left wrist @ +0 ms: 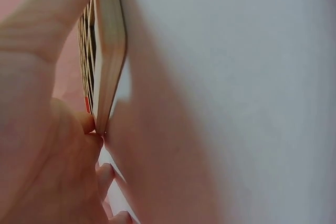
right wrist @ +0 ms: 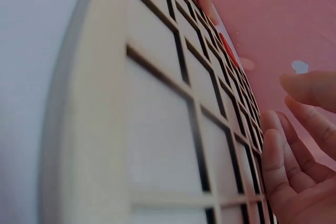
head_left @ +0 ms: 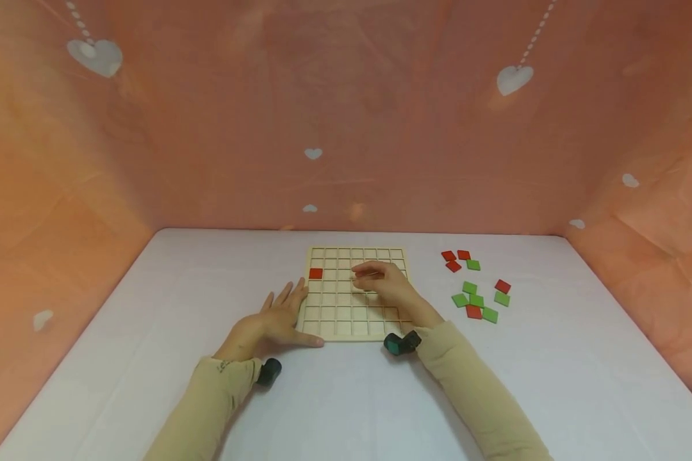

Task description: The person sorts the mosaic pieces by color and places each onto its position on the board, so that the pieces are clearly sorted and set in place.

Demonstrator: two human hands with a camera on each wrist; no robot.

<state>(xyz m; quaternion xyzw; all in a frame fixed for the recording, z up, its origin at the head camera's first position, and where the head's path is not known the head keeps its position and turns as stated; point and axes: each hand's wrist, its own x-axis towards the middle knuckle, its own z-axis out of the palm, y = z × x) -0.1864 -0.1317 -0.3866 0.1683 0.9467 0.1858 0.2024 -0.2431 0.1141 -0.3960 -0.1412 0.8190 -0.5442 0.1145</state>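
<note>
A square wooden grid board [head_left: 344,328] lies on the table, with one red tile [head_left: 316,273] in a cell of its leftmost column. Spread along the board's left side, my left hand [head_left: 273,323] has its fingers against that edge and its thumb at the near-left corner. In the left wrist view, the thumb and a finger touch the board's side [left wrist: 112,40]. Over the board's middle and right cells is my right hand [head_left: 389,285], fingers extended and slightly bent. The right wrist view shows its fingers [right wrist: 275,150] low by the grid, with no tile visible between them.
Right of the board lie loose tiles: several red ones [head_left: 448,255] and several green ones [head_left: 490,314], some touching or overlapping. A dark wrist camera [head_left: 270,371] sits at the left cuff, another [head_left: 402,344] at the right. Orange-pink cloth with hearts surrounds the white table [head_left: 346,403].
</note>
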